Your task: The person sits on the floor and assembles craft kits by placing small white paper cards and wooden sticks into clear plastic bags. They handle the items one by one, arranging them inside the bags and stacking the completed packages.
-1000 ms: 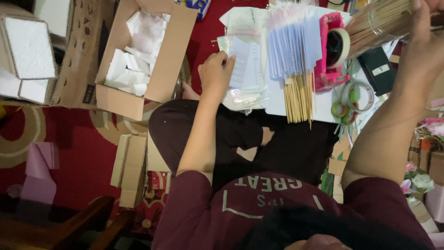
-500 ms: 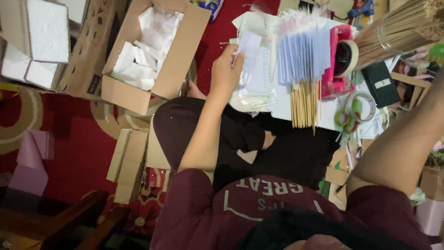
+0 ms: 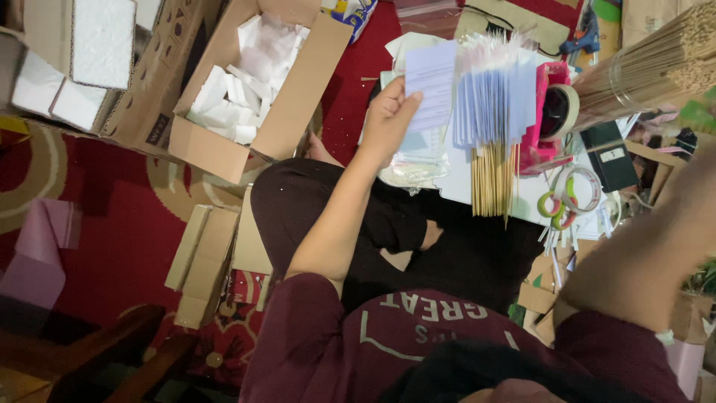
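Pinching pale paper slip [image 3: 431,86] by lower corner, left hand [image 3: 389,119] grasps it above lap. Slip judged light, floppy, creasable; edge grip suits. Right hand out of frame, state unknown. Stick-mounted slips [image 3: 488,112] just beside left hand.
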